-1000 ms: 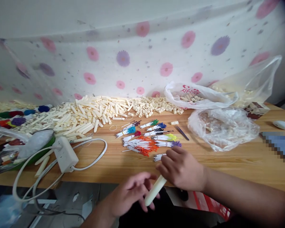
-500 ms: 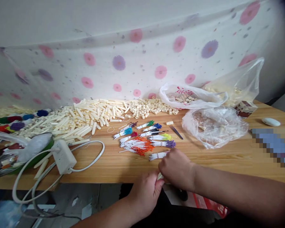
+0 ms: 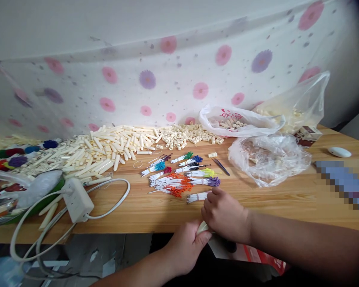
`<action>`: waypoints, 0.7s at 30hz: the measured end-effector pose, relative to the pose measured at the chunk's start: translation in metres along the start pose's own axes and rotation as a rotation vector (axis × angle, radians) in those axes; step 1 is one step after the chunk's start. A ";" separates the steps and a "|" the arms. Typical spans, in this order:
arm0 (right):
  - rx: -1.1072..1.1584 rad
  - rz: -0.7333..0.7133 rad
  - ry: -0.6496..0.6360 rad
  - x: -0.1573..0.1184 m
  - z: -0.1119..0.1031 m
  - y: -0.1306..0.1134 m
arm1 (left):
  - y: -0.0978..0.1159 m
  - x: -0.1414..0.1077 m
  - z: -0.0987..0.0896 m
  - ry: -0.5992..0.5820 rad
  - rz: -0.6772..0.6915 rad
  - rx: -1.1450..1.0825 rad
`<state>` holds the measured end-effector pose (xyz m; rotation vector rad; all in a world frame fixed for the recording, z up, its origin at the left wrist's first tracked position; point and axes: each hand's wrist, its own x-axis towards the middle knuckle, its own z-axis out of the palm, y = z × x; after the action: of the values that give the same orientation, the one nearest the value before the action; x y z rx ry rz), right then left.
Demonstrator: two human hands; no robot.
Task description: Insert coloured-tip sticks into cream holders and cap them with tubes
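Between my hands, at the table's front edge, a smooth cream-coloured plastic tube (image 3: pixel 202 227) shows in part. My left hand (image 3: pixel 184 248) is closed around its lower part, thumb lying along it. My right hand (image 3: pixel 225 215) is a fist at the upper end, and its fingers hide that end of the tube. Just beyond the right fist lies a bundle of white sticks (image 3: pixel 196 197), partly covered by the hand. Behind it are bundles with purple tips (image 3: pixel 214 181), orange tips (image 3: pixel 182 184) and yellow tips (image 3: pixel 209 172).
A heap of cream tubes (image 3: pixel 116 141) and a pile of short slotted pieces (image 3: pixel 191 134) line the back. Tweezers (image 3: pixel 221 166) lie near a crumpled plastic bag (image 3: pixel 269 161). At left stand a power strip (image 3: pixel 77 201) with looping cable and a green bowl (image 3: pixel 55 187).
My hands have drawn slightly apart, and more of the cream tube shows between them. The left hand sits a little lower. The whole view has shifted slightly.
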<state>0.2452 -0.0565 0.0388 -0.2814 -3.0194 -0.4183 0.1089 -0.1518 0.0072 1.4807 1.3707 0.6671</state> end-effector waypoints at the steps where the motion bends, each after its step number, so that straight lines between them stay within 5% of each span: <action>1: 0.007 0.006 -0.018 0.001 0.000 -0.001 | 0.000 0.000 0.000 0.009 -0.034 0.034; 12: 0.035 0.027 0.041 0.003 0.006 0.005 | 0.001 0.006 0.004 0.123 -0.066 0.086; 15: 0.031 0.028 0.144 0.000 0.006 0.011 | -0.004 0.002 0.003 0.009 0.018 -0.119; 19: 0.039 0.056 0.231 -0.014 0.005 0.030 | -0.065 -0.015 -0.005 -0.430 0.027 -0.568; 21: 0.054 0.089 0.263 -0.024 0.004 0.042 | -0.115 -0.023 -0.012 -0.355 -0.181 -0.749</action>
<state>0.2769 -0.0201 0.0430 -0.3279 -2.7446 -0.3361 0.0454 -0.1834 -0.0870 0.8099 0.8274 0.6622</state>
